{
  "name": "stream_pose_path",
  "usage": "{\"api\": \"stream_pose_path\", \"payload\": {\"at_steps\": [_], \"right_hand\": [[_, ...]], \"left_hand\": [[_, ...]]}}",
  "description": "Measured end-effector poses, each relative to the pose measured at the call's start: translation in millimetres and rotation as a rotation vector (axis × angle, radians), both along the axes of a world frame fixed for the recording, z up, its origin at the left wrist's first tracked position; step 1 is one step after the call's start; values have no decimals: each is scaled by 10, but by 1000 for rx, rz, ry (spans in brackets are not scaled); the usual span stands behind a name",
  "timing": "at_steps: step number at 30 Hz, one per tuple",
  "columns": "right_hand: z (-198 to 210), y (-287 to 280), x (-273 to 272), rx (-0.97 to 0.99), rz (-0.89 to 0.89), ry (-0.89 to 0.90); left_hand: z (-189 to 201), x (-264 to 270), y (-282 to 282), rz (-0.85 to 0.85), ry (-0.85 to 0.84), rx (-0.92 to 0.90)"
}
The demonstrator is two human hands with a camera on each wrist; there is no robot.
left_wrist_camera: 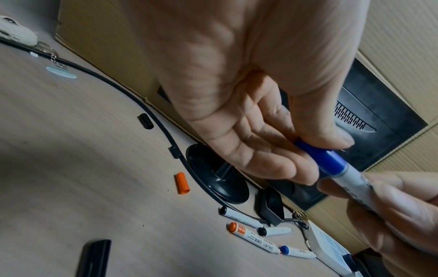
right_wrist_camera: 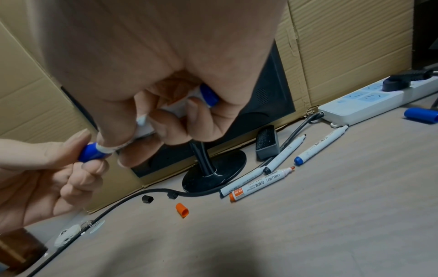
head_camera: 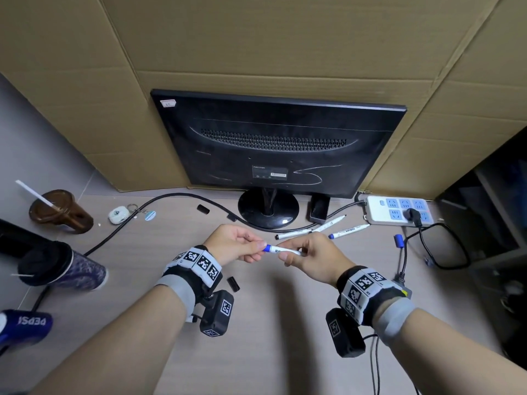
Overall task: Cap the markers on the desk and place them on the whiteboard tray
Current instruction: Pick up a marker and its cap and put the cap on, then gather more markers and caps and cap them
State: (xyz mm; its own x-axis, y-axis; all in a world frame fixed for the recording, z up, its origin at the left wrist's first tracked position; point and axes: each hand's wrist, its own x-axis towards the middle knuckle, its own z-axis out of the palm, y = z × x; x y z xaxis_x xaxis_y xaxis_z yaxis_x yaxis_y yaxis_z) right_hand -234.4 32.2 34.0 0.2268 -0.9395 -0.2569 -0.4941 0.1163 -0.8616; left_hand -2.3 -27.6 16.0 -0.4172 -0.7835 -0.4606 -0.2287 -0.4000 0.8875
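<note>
Above the desk I hold a white marker [head_camera: 288, 250] level between both hands. My left hand [head_camera: 261, 248] pinches its blue cap [head_camera: 267, 248], which sits on the marker's left end [left_wrist_camera: 324, 159]. My right hand [head_camera: 293, 252] grips the white barrel [right_wrist_camera: 144, 131]. Its blue rear end [right_wrist_camera: 208, 94] shows by the palm. On the desk lie two uncapped black markers [head_camera: 293, 232] [head_camera: 330, 222], a blue marker [head_camera: 349, 231] and an orange marker [right_wrist_camera: 260, 184]. Loose caps lie about: blue [head_camera: 398, 240], orange [right_wrist_camera: 182, 209], black [head_camera: 203, 208] [head_camera: 233, 283]. No whiteboard tray is in view.
A black monitor [head_camera: 273, 143] stands on its round base [head_camera: 268, 209] against cardboard. An eraser [head_camera: 318, 208] and a power strip [head_camera: 399, 210] lie to its right. A black cable [head_camera: 171, 196] crosses the desk. A brown cup [head_camera: 61, 208], a tumbler [head_camera: 62, 266] and a Pepsi can [head_camera: 25, 326] are left.
</note>
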Motion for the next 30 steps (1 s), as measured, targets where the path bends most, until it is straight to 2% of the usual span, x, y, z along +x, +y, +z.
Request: {"api": "stream_pose_path", "payload": {"at_steps": [9,14,19,24,30], "right_hand": [[-101,24,-11,-61,-2,102],[-166,25,-83,-35,57,172],[-298,46,-82,40,32,96],[-459,79,-80,146,-45,21],[-907,274,-369,299,-335,369]], "left_hand": [[15,-109,-1,-63,-63,-15],[-54,-194,52,-102,-95,-12],[-79,-169,30,-124,-106,33],[-198,-247,87,-8,-155,50],[-394,-310,171,73,-305,87]]}}
